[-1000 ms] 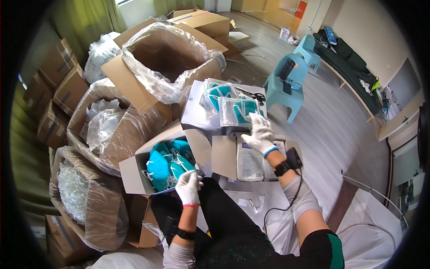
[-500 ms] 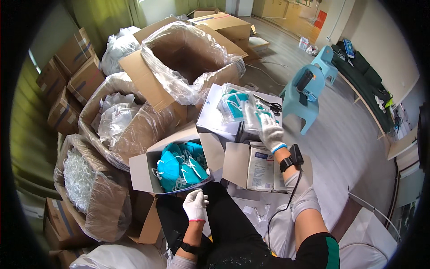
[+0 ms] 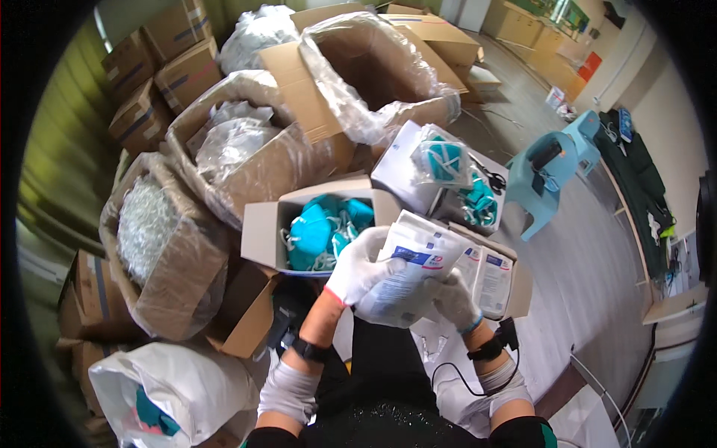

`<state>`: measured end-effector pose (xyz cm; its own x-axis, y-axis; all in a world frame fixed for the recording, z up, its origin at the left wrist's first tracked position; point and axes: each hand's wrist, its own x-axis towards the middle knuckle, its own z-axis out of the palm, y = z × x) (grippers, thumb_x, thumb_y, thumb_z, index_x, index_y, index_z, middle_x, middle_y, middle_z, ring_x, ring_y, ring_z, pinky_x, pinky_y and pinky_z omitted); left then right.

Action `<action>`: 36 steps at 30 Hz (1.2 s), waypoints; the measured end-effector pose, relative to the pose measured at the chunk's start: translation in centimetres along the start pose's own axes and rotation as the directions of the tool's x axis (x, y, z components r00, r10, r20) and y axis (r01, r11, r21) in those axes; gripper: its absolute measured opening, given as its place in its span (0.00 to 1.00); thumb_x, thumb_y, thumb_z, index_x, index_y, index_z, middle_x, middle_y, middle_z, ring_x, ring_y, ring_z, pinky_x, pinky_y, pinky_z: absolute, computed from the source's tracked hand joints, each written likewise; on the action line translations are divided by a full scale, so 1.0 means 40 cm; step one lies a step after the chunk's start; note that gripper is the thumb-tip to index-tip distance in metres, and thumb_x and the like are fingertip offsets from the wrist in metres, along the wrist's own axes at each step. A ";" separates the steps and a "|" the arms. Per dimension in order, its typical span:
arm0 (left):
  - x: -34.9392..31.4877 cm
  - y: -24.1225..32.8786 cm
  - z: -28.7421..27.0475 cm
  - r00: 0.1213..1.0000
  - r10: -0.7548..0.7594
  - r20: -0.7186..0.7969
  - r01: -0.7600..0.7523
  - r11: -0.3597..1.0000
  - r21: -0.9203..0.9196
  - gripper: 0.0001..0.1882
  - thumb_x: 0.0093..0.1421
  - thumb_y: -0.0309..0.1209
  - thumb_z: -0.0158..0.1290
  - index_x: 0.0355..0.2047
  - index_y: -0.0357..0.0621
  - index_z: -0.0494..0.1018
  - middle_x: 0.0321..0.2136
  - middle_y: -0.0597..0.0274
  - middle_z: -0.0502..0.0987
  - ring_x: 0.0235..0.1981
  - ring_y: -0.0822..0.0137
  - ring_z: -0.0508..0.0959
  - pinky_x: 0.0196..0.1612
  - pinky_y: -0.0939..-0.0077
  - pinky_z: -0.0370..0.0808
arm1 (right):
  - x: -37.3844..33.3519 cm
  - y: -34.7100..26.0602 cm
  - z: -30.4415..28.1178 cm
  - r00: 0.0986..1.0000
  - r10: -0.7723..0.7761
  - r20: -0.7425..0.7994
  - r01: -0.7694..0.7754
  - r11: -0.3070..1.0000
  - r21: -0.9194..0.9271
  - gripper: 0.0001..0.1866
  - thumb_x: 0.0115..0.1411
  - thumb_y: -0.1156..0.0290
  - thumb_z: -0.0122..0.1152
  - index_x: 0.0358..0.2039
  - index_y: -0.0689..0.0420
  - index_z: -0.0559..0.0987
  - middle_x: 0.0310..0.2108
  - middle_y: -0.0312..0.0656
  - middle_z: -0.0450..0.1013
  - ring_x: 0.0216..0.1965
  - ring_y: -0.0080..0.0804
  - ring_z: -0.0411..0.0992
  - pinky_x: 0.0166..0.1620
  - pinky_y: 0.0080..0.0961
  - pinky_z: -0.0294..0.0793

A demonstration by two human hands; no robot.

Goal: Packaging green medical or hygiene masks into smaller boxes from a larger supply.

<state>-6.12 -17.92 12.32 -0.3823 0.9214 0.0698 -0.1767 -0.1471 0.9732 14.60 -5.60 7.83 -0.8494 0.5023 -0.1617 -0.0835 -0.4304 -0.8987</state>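
A small bunch of white printed packets (image 3: pixel 409 282) with a blue band is held up over my lap between both hands. My gloved left hand (image 3: pixel 360 267) grips its left side, thumb across the front. My gloved right hand (image 3: pixel 457 300) is closed on the lower right edge, its fingers partly hidden behind the packets. Just behind my right hand, more white packets (image 3: pixel 493 282) stand in an open carton (image 3: pixel 521 293). Left of the held packets, teal face masks (image 3: pixel 314 233) with white straps fill another open carton (image 3: pixel 261 233).
Beyond the hands, a clear bag of teal masks (image 3: pixel 442 158) and black scissors (image 3: pixel 489 178) lie on white boxes (image 3: pixel 403 168). Large plastic-lined cartons (image 3: pixel 321 138) crowd the left and back. A white sack (image 3: pixel 187 388) stands lower left; blue chairs (image 3: pixel 539 175) are at right.
My right hand has left the clear bags on the white boxes and come back toward me. My left hand has risen from my lap. Both now hold white packets, and the view has shifted.
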 end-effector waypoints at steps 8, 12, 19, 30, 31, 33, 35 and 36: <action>-0.176 -0.028 -0.069 0.953 -0.287 -0.097 0.294 0.797 0.527 0.11 0.55 0.34 0.64 0.36 0.44 0.82 0.28 0.63 0.82 0.28 0.71 0.78 0.34 0.73 0.75 | 0.006 0.003 0.135 0.952 -0.306 0.026 0.258 0.751 -0.608 0.37 0.51 0.57 0.73 0.57 0.62 0.71 0.49 0.51 0.74 0.48 0.37 0.75 0.54 0.33 0.73; -0.242 -0.075 -0.009 0.929 -0.350 -0.123 0.277 0.433 0.858 0.17 0.53 0.49 0.58 0.31 0.50 0.81 0.29 0.50 0.80 0.34 0.48 0.80 0.37 0.58 0.77 | -0.007 0.044 0.232 0.945 -0.143 0.293 0.311 0.666 -0.678 0.14 0.53 0.62 0.65 0.35 0.59 0.81 0.33 0.45 0.76 0.35 0.41 0.76 0.41 0.31 0.76; -0.335 -0.124 -0.025 0.898 -0.440 0.015 0.350 0.735 0.581 0.16 0.60 0.41 0.51 0.29 0.40 0.78 0.23 0.45 0.78 0.29 0.50 0.82 0.33 0.60 0.74 | -0.011 0.122 0.262 0.815 -0.471 0.338 0.521 0.339 -0.783 0.03 0.50 0.71 0.60 0.25 0.55 0.79 0.24 0.45 0.73 0.27 0.43 0.75 0.31 0.35 0.75; -0.307 0.024 0.027 0.943 0.320 -0.090 -0.134 0.614 0.778 0.15 0.62 0.30 0.54 0.18 0.41 0.71 0.16 0.48 0.70 0.17 0.48 0.72 0.20 0.62 0.68 | 0.312 0.130 0.082 0.899 0.213 -0.381 -0.002 0.875 0.484 0.12 0.66 0.61 0.55 0.25 0.49 0.75 0.16 0.31 0.67 0.14 0.25 0.63 0.18 0.28 0.64; -0.326 0.034 0.018 0.934 0.318 -0.160 -0.087 0.639 0.765 0.14 0.63 0.29 0.54 0.19 0.41 0.71 0.16 0.48 0.70 0.16 0.47 0.71 0.20 0.63 0.67 | 0.315 0.106 0.128 0.854 0.255 -0.454 -0.035 0.898 0.438 0.13 0.67 0.59 0.55 0.25 0.48 0.75 0.16 0.30 0.66 0.13 0.24 0.62 0.18 0.26 0.63; -0.342 0.032 0.013 0.883 0.350 -0.312 -0.053 0.736 0.675 0.19 0.67 0.31 0.51 0.18 0.36 0.69 0.12 0.56 0.63 0.12 0.67 0.64 0.18 0.69 0.61 | 0.311 0.068 0.166 0.826 0.224 -0.518 -0.061 0.948 0.312 0.15 0.68 0.57 0.54 0.25 0.48 0.74 0.15 0.28 0.64 0.13 0.21 0.61 0.18 0.23 0.62; -0.317 0.026 -0.002 0.807 0.046 -0.589 0.111 0.968 0.226 0.21 0.68 0.34 0.50 0.18 0.39 0.70 0.12 0.65 0.65 0.13 0.72 0.64 0.18 0.71 0.61 | 0.297 0.057 0.140 0.870 0.048 -0.491 0.075 0.971 0.227 0.16 0.69 0.58 0.53 0.25 0.50 0.74 0.16 0.27 0.65 0.15 0.17 0.61 0.19 0.18 0.61; -0.312 0.029 -0.015 0.726 -0.156 -0.670 0.172 0.984 -0.043 0.22 0.69 0.36 0.50 0.18 0.40 0.70 0.12 0.69 0.66 0.13 0.74 0.65 0.18 0.72 0.61 | 0.279 0.052 0.158 0.884 -0.115 -0.453 0.211 0.963 0.167 0.13 0.68 0.62 0.55 0.26 0.51 0.76 0.17 0.27 0.66 0.17 0.14 0.61 0.21 0.16 0.59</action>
<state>-2.12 -29.79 12.42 -0.8573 0.4510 -0.2481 -0.2790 -0.0020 0.9603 1.66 -5.64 6.74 -0.5054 0.8333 -0.2241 -0.3462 -0.4337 -0.8319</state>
